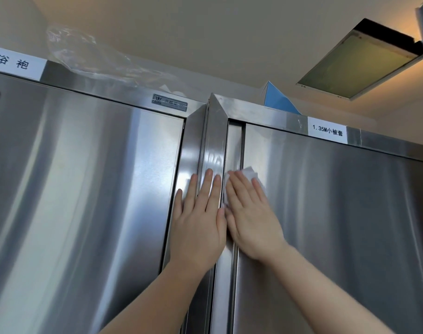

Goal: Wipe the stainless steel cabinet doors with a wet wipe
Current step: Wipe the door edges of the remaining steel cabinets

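two stainless steel cabinets meet before me, the left cabinet door [80, 189] and right cabinet door [338, 225] both closed beneath a ceiling hatch [357, 61] and white labels. my left hand [201, 220] lies flat, fingers straight, on the frames between them, holding nothing. my right hand [249, 218], fingers straight, presses the white wet wipe [250, 173] against the right door's left edge.

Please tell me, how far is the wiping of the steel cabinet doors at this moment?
Done: nothing provable; faint smears show on the middle frame above the hands. In hand: the right hand presses the wet wipe flat on the right door's left edge, while the left hand rests flat on the frame. Left: the left door and most of the right door show no wiping marks.
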The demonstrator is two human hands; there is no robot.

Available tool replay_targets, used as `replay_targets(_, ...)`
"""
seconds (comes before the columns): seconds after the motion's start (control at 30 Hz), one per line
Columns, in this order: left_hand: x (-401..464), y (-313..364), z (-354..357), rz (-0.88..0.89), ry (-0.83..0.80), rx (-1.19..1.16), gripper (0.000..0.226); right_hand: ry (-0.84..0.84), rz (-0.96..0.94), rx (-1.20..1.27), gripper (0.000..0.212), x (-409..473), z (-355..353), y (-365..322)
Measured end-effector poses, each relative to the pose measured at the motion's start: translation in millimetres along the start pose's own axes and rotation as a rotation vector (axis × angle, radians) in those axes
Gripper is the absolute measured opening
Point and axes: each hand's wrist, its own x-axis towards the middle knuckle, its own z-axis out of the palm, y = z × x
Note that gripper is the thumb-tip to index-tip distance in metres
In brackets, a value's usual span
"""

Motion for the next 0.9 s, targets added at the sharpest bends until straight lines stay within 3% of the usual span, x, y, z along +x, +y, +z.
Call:
replay_targets(0.23,-0.5,0.1,-1.9,0.004,-0.007,0.02,0.06,-0.003,0.114,-0.049,0.072,92.8,-9.6,36.9)
replay_targets(0.4,-1.6,-0.3,-1.2,-0.006,-0.026,0.011,0.06,0.057,0.126,0.004,0.062,45.6,1.9,12.3)
replay_targets(0.6,-4.1,-0.1,-1.0,-0.008,-0.034,-0.018,0.06,0.006,0.096,0.042,0.058,-13.2,6.4,-13.1)
replay_targets(0.9,-4.6,0.1,-3.1,-0.011,-0.05,-0.015,0.059,0.001,0.197,-0.009,0.061,95.1,-11.3,34.3)
